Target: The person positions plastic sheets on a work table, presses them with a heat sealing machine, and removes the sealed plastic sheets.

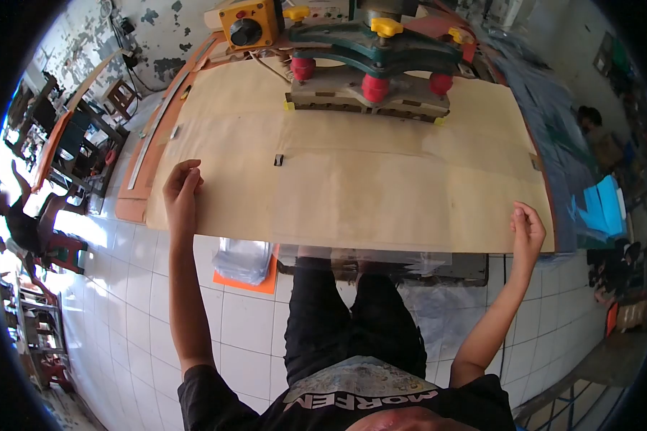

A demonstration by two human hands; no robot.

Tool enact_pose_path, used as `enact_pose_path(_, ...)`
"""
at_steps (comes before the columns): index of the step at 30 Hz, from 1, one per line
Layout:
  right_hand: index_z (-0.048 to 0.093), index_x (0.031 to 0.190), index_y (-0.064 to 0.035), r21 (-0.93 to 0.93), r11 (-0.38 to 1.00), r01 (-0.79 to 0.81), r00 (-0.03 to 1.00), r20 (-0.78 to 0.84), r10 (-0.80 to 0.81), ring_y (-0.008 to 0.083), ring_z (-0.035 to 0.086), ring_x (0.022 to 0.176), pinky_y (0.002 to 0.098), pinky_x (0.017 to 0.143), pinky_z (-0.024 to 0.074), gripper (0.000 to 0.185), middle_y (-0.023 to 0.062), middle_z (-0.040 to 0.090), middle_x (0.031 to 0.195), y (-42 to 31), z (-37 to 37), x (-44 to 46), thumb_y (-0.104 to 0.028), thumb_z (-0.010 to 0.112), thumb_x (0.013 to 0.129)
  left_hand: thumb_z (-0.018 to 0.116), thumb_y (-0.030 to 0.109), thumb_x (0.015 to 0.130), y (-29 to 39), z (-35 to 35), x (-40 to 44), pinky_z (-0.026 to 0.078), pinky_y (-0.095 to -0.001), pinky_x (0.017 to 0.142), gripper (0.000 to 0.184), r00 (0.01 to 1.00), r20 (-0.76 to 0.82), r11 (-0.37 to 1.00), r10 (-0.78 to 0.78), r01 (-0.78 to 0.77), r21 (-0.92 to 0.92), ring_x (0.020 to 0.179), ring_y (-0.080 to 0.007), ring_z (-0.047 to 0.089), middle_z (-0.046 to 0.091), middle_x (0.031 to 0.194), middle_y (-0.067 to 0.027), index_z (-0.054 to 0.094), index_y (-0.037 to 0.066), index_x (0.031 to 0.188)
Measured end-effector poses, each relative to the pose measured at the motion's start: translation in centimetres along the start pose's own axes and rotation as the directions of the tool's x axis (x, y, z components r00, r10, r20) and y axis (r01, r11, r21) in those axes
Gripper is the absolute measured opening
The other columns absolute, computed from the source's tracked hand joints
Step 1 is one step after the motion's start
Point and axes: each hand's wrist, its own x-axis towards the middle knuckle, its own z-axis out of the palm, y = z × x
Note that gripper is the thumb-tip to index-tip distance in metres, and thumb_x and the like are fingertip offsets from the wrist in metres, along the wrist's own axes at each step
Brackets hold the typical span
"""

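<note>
My left hand (183, 190) is above the left part of a tan sheet (230, 151) that covers the worktable. Its fingers are curled, with the thumb against them. Near the sheet's front right corner is my right hand (529, 228), also closed in a pinch. Whatever either hand grips, if anything, cannot be made out. Between the hands, clear plastic film (366, 201) seems to lie over the tan sheet, its edges faint. A small dark clip-like piece (278, 160) rests left of the middle. Beyond it stands a press head (370, 97) with a green frame and red knobs.
A yellow control box (249, 25) with a black dial stands at the back left. Clear plastic bags (243, 260) lie on an orange sheet below the front edge. Blue material (602, 206) is at the right. Another person (25, 223) sits far left.
</note>
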Motion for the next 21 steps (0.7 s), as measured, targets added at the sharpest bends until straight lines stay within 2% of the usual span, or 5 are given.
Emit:
enact_pose_path(8, 0.068, 0.102, -0.002, -0.058, 0.998, -0.033, 0.999, -0.011, 0.032, 0.004, 0.053, 0.075, 0.0207, 0.068, 0.0452, 0.022, -0.0027, 0.063, 0.088, -0.49, 0.13, -0.21, -0.022, 0.061, 0.095, 0.058, 0.012, 0.091, 0.04, -0.13, -0.01, 0.033, -0.02, 0.061, 0.019, 1.0, 0.004, 1.0, 0.01, -0.01, 0.014, 0.068, -0.0056, 0.043, 0.047, 0.074, 0.004, 0.063, 0.0, 0.104)
enact_pose_path(16, 0.068, 0.102, -0.0022, -0.056, 0.998, -0.03, 1.0, 0.001, 0.031, 0.0044, 0.053, 0.076, 0.0203, 0.068, 0.0446, 0.023, -0.0029, 0.062, 0.087, -0.06, -0.13, -0.1, -0.023, 0.061, 0.095, 0.058, 0.011, 0.09, 0.34, -0.18, -0.07, 0.034, -0.0205, 0.062, 0.018, 1.0, 0.008, 1.0, 0.005, -0.005, 0.017, 0.07, -0.0063, 0.044, 0.049, 0.075, 0.0032, 0.063, 0.0, 0.104)
enact_pose_path(18, 0.067, 0.101, -0.0022, -0.054, 0.998, -0.027, 1.0, 0.0, 0.027, 0.0043, 0.052, 0.075, 0.0202, 0.067, 0.0444, 0.022, -0.0027, 0.062, 0.086, 0.18, -0.27, -0.07, -0.023, 0.061, 0.095, 0.058, 0.01, 0.091, -0.23, -0.44, 0.17, 0.038, -0.0195, 0.065, 0.017, 0.999, 0.033, 0.999, -0.001, 0.003, -0.039, 0.072, -0.0047, 0.048, 0.053, 0.078, 0.0031, 0.064, 0.001, 0.104)
enact_pose_path(21, 0.067, 0.101, -0.0021, -0.047, 0.999, -0.02, 1.0, 0.02, 0.021, 0.004, 0.052, 0.073, 0.0202, 0.066, 0.044, 0.022, -0.0029, 0.061, 0.084, 0.42, -0.46, -0.03, -0.022, 0.061, 0.095, 0.058, 0.011, 0.091, -0.39, -0.56, 0.21, 0.037, -0.0195, 0.064, 0.017, 0.999, 0.04, 0.999, 0.001, 0.001, -0.041, 0.072, -0.0045, 0.048, 0.053, 0.078, 0.0031, 0.064, 0.001, 0.103)
